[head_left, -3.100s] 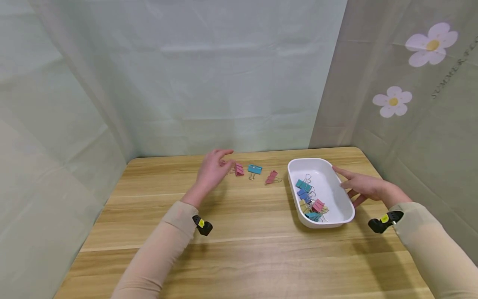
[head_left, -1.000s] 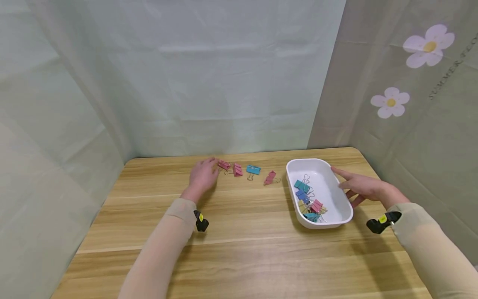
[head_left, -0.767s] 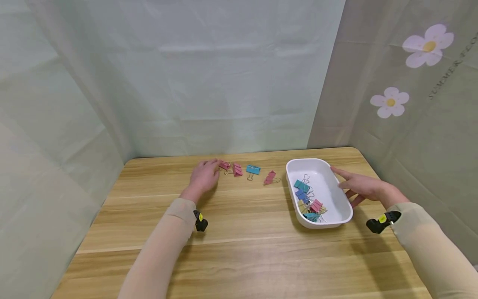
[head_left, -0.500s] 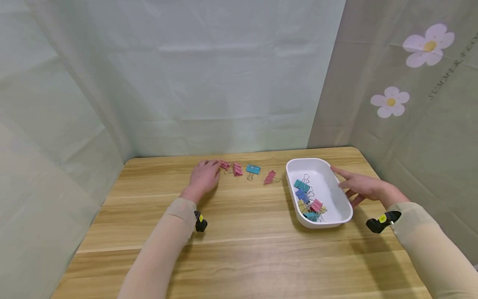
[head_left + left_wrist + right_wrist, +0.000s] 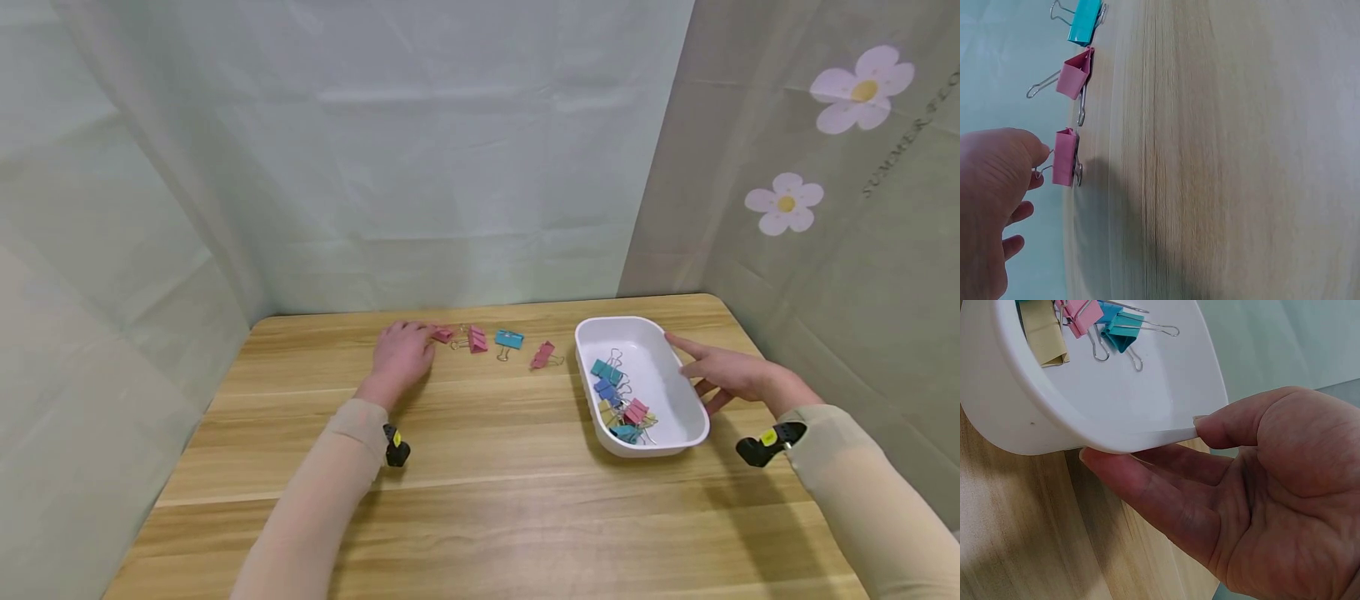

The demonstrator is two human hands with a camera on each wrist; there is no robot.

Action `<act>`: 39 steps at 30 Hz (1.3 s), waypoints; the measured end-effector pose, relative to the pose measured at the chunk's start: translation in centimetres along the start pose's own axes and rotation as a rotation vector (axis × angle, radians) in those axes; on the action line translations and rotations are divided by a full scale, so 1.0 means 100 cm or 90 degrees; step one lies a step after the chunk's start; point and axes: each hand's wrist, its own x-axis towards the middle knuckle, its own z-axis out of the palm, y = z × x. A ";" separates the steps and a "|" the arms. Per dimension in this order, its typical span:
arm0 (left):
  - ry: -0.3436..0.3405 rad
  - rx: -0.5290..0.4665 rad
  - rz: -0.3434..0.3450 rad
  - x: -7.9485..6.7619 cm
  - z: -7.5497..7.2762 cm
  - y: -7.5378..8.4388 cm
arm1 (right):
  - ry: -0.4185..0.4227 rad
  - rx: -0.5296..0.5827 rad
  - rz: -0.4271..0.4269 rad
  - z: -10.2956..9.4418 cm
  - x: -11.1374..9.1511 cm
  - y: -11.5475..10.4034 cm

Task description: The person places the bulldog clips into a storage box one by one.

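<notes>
My left hand (image 5: 402,354) is at the far left of the row of clips. In the left wrist view its thumb and index finger pinch a wire handle of a pink binder clip (image 5: 1065,157). A second pink binder clip (image 5: 477,339) lies just right of it, followed by a blue binder clip (image 5: 509,339) and a third pink one, the right-hand pink clip (image 5: 543,355). My right hand (image 5: 727,375) grips the right side of a white tray (image 5: 667,367), thumb at the rim and fingers against the outer wall.
Inside the tray, along its left side, lie several binder clips: a teal clip (image 5: 607,372), a blue-violet clip (image 5: 606,392), a pink clip (image 5: 636,411) and yellow ones. The wooden table (image 5: 480,517) ends at a pale curtain (image 5: 450,167) behind the row.
My left hand came down from above the clips to the leftmost pink one, and that clip has just shifted slightly left with it. The right hand and tray stay put.
</notes>
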 end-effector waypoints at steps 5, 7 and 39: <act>0.011 -0.009 -0.016 -0.002 0.000 -0.005 | 0.001 0.000 0.001 0.000 0.000 -0.001; 0.015 -0.015 -0.021 -0.002 0.001 -0.007 | 0.000 0.000 0.002 0.000 0.000 -0.001; 0.044 -0.113 -0.142 -0.015 0.006 -0.017 | 0.007 0.004 0.007 0.001 0.000 -0.001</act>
